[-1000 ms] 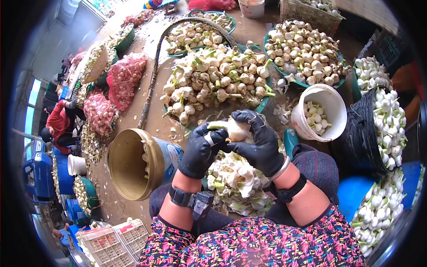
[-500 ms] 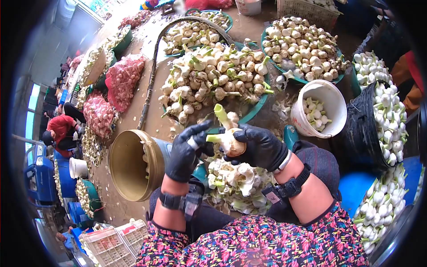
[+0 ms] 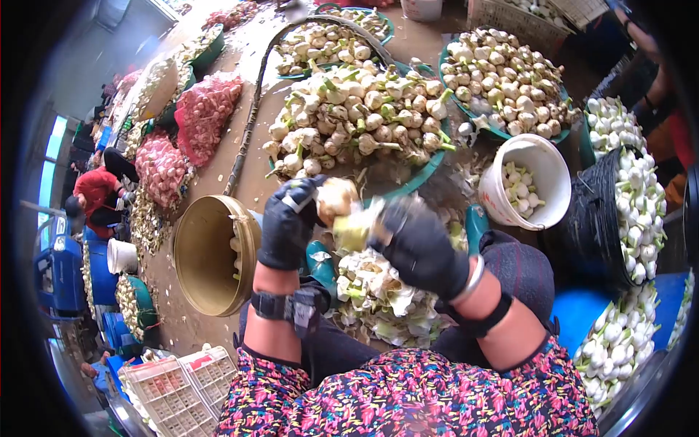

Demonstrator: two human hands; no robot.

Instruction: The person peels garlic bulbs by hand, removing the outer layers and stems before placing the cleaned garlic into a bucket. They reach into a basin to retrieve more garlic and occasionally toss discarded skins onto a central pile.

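Both hands wear black gloves and meet in front of my lap. My left hand (image 3: pixel 291 222) is closed around a brownish-white garlic bulb (image 3: pixel 337 198). My right hand (image 3: pixel 421 247), smeared by motion, grips the pale green garlic stem (image 3: pixel 354 229) close beside that bulb. Whitish skin blurs between the fingers of the right hand. Beneath the hands lies a heap of peeled-off garlic skins and leaves (image 3: pixel 386 295) between my knees. Straight ahead, a large pile of unpeeled garlic (image 3: pixel 357 116) rests in a green basin (image 3: pixel 426 171).
A white bucket (image 3: pixel 550 207) with peeled bulbs stands right, beside a black-lined container (image 3: pixel 593 211) heaped with white garlic. A tan bucket (image 3: pixel 211 291) lies left, near pink net sacks (image 3: pixel 207 116). A hose (image 3: pixel 251 120) curves across the floor. A person in red (image 3: pixel 95 193) crouches far left.
The bulb, held by the right hand before, is now in my left hand, which has closed on it. My right hand has moved to the stem and slightly down and right.
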